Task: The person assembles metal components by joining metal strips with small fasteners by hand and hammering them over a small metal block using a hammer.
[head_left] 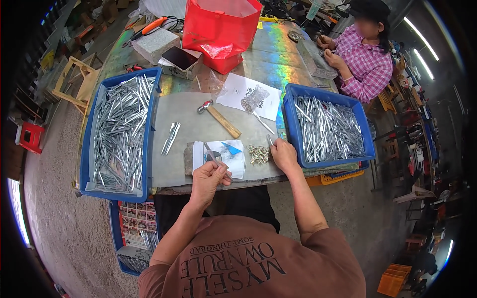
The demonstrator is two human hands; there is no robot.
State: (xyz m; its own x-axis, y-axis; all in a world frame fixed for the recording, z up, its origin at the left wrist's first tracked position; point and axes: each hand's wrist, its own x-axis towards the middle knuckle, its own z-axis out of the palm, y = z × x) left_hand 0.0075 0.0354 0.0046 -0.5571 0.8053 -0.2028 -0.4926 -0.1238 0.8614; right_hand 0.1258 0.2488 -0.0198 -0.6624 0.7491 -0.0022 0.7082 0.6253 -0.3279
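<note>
My left hand point(209, 179) is closed in a pinch on a slim silver metal piece point(210, 153). It is above a block covered with white printed paper point(235, 166) at the table's near edge. My right hand point(284, 156) is closed on another slim silver metal piece point(270, 140), whose far end shows past the fingers. Beside that hand lies a small pile of short brass-coloured pins point(258, 155). A ball-peen hammer point(223, 121) with a wooden handle rests beyond the block. Several loose silver pieces point(171, 138) lie to the left.
Blue trays full of silver pieces stand at left point(87, 164) and right point(325, 164). Farther back are a white sheet point(266, 102), a phone point(180, 58) on a box, a stone block point(155, 44) and a red bag point(218, 27). A co-worker point(367, 59) sits far right.
</note>
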